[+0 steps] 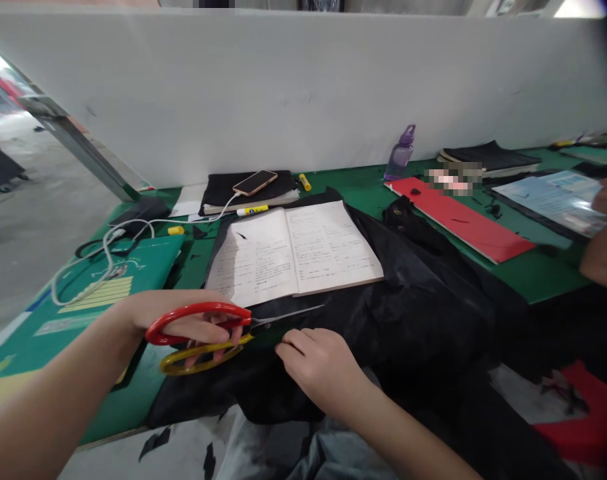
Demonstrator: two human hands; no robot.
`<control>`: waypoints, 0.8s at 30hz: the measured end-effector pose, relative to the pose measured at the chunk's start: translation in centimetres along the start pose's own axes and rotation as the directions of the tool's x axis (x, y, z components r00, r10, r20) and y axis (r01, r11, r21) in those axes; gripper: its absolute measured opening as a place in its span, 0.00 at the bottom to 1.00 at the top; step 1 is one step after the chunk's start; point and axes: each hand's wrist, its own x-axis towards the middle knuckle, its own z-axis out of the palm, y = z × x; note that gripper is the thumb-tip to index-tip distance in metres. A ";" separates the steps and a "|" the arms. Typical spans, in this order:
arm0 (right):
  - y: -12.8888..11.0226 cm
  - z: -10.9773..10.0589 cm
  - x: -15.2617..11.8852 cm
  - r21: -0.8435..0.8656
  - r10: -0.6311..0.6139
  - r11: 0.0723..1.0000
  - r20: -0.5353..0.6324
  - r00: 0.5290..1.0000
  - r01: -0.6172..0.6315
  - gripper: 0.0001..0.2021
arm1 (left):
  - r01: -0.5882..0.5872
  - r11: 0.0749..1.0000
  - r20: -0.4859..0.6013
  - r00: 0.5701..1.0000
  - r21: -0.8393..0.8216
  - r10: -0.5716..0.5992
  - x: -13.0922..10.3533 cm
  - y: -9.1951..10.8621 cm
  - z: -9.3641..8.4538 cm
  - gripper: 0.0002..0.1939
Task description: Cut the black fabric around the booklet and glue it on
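Observation:
My left hand [198,327] is closed on a pair of scissors with one red handle loop and one yellow loop [206,357]. Their thin blades point right, over black cloth. Just below and right of the blade tips, my right hand [316,367] has its fingers curled and pressed on the black cloth [418,313], which spreads over the table edge and the lap. Whether a fold is pinched under those fingertips is hard to see. Beyond both hands lies an open book [293,250] with printed pages and a small dark scrap on its left page.
Left on the green table [333,180] are a green folder [148,267] and a white cable [106,250]. Behind stand a phone [256,182] and purple bottle [401,155]. A red board [463,220] and another person's arm [603,247] are at right.

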 end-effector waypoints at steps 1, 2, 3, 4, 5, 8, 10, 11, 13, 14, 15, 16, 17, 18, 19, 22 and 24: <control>0.0 0.0 0.0 -0.004 -0.002 1.000 -0.003 1.000 0.002 0.06 | 0.067 0.997 0.097 0.993 -0.030 -0.063 0.4 0.2 0.1 0.12; 0.0 0.0 0.0 -0.009 -0.004 1.000 -0.007 1.000 0.004 0.06 | 0.123 0.991 0.178 0.978 -0.054 -0.112 0.7 0.4 0.2 0.13; 0.0 0.0 0.0 -0.015 -0.004 1.000 -0.012 1.000 0.004 0.06 | 0.154 0.986 0.226 0.965 -0.070 -0.135 1.0 0.6 0.2 0.13; 0.0 -0.1 0.0 -0.020 -0.003 1.000 -0.015 1.000 0.003 0.07 | 0.150 0.986 0.234 0.964 -0.079 -0.128 1.3 0.8 0.2 0.14; 0.0 -0.1 0.1 -0.023 -0.003 1.000 -0.016 1.000 0.003 0.06 | 0.136 0.988 0.237 0.965 -0.069 -0.116 1.6 0.9 0.2 0.14; 0.0 -0.2 0.3 -0.025 -0.007 1.000 -0.017 1.000 0.007 0.06 | 0.067 0.997 0.257 0.964 0.028 -0.072 2.2 1.1 0.0 0.14; 0.0 -0.1 0.4 -0.029 -0.011 1.000 -0.018 1.000 0.011 0.06 | 0.035 0.997 0.276 0.960 0.062 -0.051 2.4 1.1 -0.2 0.14; 0.1 -0.1 0.5 -0.030 -0.014 0.999 -0.017 1.000 0.013 0.06 | 0.028 0.998 0.288 0.957 0.065 -0.046 2.5 1.1 -0.3 0.14; 0.1 0.0 0.5 -0.031 -0.020 0.999 -0.017 1.000 0.020 0.05 | 0.020 0.997 0.301 0.953 0.071 -0.041 2.6 1.1 -0.4 0.15; 0.1 0.0 0.5 -0.032 -0.024 0.999 -0.020 1.000 0.023 0.05 | 0.014 0.997 0.299 0.954 0.081 -0.038 2.6 1.1 -0.5 0.15; 0.1 0.0 0.6 -0.032 -0.027 0.999 -0.024 0.999 0.026 0.05 | 0.010 0.996 0.297 0.954 0.090 -0.037 2.6 1.1 -0.4 0.16; 0.2 0.0 0.6 -0.032 -0.030 0.999 -0.029 0.999 0.029 0.05 | 0.012 0.996 0.301 0.953 0.088 -0.038 2.7 1.1 -0.4 0.16; 0.2 0.0 0.6 -0.033 -0.033 0.999 -0.035 0.999 0.031 0.06 | 0.020 0.997 0.301 0.953 0.074 -0.041 2.7 1.1 -0.3 0.15; 0.2 0.0 0.6 -0.033 -0.034 0.999 -0.039 0.999 0.033 0.06 | 0.032 0.998 0.300 0.953 0.051 -0.046 2.7 1.2 -0.2 0.14; 0.2 -0.1 0.6 -0.033 -0.035 0.999 -0.042 0.999 0.034 0.06 | 0.045 0.999 0.301 0.952 0.028 -0.052 2.7 1.2 0.0 0.13; 0.2 -0.1 0.6 -0.032 -0.036 0.999 -0.040 0.999 0.035 0.07 | 0.070 0.998 0.273 0.960 -0.008 -0.065 2.8 1.2 0.4 0.10; 0.2 -0.1 0.6 -0.034 -0.038 0.999 -0.037 0.999 0.037 0.08 | 0.069 0.998 0.251 0.966 0.004 -0.068 3.0 0.9 0.5 0.10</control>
